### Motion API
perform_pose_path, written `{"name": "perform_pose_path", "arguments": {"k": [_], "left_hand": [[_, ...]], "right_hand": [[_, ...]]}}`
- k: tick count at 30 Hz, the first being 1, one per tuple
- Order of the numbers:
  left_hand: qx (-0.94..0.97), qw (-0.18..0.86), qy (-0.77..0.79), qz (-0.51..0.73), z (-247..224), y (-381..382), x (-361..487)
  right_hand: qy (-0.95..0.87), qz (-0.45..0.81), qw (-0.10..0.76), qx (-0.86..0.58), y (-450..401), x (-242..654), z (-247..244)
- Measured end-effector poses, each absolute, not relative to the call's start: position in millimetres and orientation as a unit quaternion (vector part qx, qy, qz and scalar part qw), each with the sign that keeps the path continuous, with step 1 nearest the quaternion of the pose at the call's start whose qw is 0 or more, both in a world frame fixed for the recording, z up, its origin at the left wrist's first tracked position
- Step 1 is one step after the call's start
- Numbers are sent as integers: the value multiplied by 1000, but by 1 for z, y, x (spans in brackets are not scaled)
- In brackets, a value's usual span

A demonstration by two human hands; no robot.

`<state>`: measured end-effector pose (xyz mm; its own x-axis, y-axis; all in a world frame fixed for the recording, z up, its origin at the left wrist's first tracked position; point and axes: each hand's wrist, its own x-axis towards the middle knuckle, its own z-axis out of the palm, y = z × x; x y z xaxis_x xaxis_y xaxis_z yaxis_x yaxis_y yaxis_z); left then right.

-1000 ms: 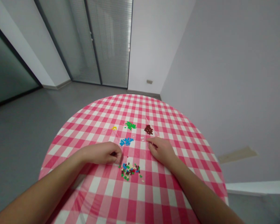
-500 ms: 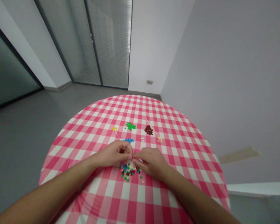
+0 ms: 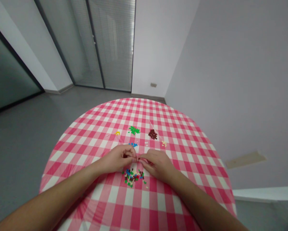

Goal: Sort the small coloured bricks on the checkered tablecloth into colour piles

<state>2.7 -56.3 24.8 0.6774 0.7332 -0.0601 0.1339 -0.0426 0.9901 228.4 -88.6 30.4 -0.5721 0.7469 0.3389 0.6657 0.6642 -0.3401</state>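
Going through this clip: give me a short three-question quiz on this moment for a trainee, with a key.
1. True or false: the left hand and the right hand meet at the fingertips above the mixed pile of small bricks.
2. What colour is the small pile of bricks just right of the green pile: A brown, B yellow, C blue?
3. Fill in the gap: the cloth on the round table has a pink-and-white ____ pattern.

Key: 1 true; 2 A; 3 checked.
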Motion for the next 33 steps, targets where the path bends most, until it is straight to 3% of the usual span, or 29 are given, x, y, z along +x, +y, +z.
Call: {"name": "perform_pose_path", "arguments": {"k": [9, 20, 33], "left_hand": [[686, 592, 338, 254, 35, -54, 0], [692, 581, 349, 248, 39, -54, -1], [698, 575, 348, 249, 40, -54, -2]], "right_hand": [[-808, 96, 258, -520, -74, 254, 42], [-782, 11, 53, -621, -52, 268, 39], [-801, 15, 25, -598, -55, 264, 38]]}}
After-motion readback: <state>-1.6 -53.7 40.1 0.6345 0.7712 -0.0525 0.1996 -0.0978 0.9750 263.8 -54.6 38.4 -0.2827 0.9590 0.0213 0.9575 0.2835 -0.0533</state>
